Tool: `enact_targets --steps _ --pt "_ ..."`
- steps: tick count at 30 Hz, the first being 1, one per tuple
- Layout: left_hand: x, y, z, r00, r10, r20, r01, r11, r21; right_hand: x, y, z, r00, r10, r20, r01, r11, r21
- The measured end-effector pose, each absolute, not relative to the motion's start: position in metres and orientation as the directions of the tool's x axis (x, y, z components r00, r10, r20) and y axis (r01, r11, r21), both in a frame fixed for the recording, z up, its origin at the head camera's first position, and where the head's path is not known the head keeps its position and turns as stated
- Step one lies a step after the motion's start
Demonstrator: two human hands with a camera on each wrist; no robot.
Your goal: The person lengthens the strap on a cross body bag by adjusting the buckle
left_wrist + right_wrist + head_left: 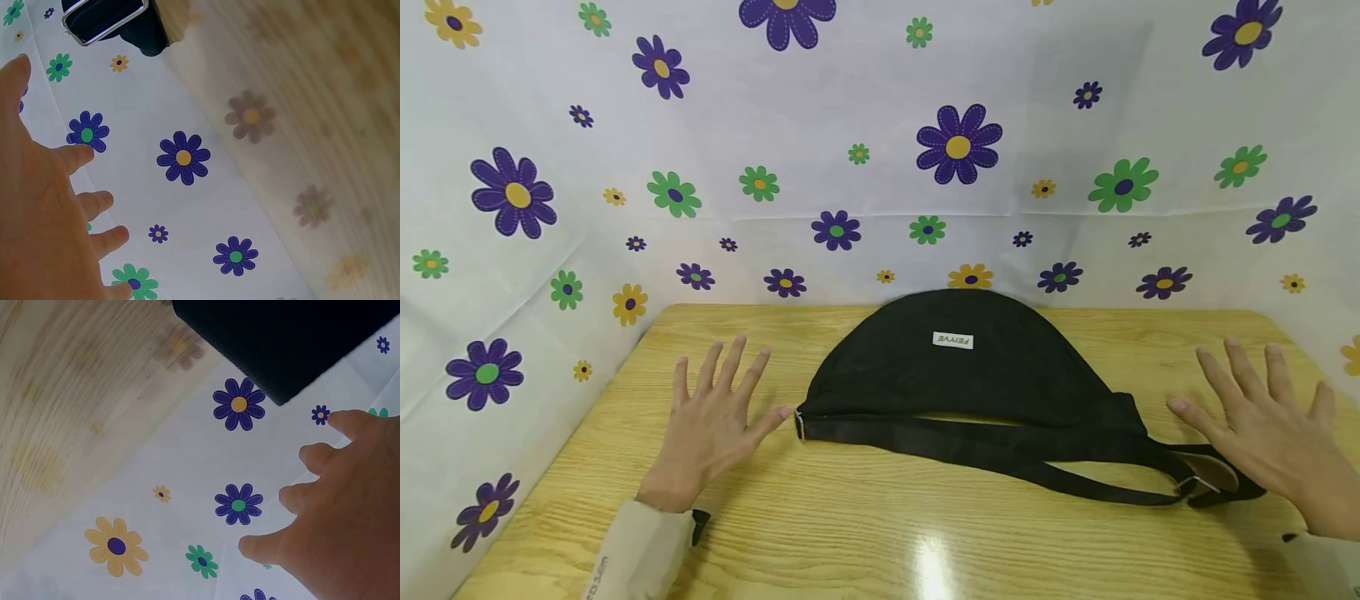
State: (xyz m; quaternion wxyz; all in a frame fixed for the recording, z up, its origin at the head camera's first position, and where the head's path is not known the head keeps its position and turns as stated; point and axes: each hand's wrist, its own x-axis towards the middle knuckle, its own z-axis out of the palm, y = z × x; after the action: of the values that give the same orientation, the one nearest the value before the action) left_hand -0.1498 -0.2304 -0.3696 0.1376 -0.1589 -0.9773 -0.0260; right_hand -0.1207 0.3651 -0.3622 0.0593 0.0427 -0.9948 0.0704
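A black half-moon shoulder bag (955,375) lies flat on the table, its small white label (952,340) upside down. Along its near side runs a black strap (925,442), with a metal buckle (800,425) at the left end and another metal ring (1198,483) at the right. My left hand (711,433) is spread with straight fingers left of the bag, its thumb tip close to the buckle. To the right, my right hand (1273,433) is likewise spread and holds nothing; it partly covers the strap's right end. In the right wrist view, a dark bag corner (281,356) shows.
The wooden table (820,542) carries the bag. A white cloth with purple, green and yellow flowers (865,92) hangs behind the table and along its sides. Light reflects off the table's near middle.
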Motion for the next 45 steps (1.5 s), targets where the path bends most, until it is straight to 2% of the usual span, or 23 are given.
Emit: enact_targets --steps 9,14,19,22,28,32,38,45 --pt "-0.147 -0.227 -0.368 -0.931 0.296 0.213 0.300 0.954 -0.016 -0.121 0.360 -0.364 -0.988 -0.108 0.107 -0.123 0.983 -0.139" --pt "-0.147 -0.221 -0.367 -0.921 0.324 0.215 0.325 0.945 -0.031 -0.120 0.357 -0.367 -0.985 -0.139 0.100 -0.154 0.977 -0.151" --pt "-0.146 -0.218 -0.363 -0.918 0.335 0.210 0.342 0.940 -0.002 -0.122 0.346 -0.362 -0.971 -0.181 0.155 -0.208 0.962 -0.178" --pt "-0.146 -0.216 -0.361 -0.918 0.346 0.193 0.366 0.927 0.083 -0.126 0.331 -0.354 -0.949 -0.220 0.224 -0.268 0.939 -0.215" --pt "-0.148 -0.213 -0.354 -0.941 0.326 0.091 0.335 0.860 0.385 -0.131 0.294 -0.333 -0.865 -0.314 0.392 -0.437 0.855 -0.280" --pt "-0.150 -0.213 -0.356 -0.942 0.332 0.052 0.309 0.797 0.519 -0.135 0.268 -0.325 -0.848 -0.332 0.413 -0.482 0.807 -0.341" --pt "-0.154 -0.212 -0.358 -0.941 0.338 0.027 0.283 0.739 0.611 -0.142 0.231 -0.317 -0.880 -0.358 0.313 -0.472 0.736 -0.485" --pt "-0.157 -0.213 -0.357 -0.942 0.334 0.042 0.279 0.704 0.653 -0.148 0.205 -0.315 -0.869 -0.405 0.285 -0.494 0.675 -0.547"
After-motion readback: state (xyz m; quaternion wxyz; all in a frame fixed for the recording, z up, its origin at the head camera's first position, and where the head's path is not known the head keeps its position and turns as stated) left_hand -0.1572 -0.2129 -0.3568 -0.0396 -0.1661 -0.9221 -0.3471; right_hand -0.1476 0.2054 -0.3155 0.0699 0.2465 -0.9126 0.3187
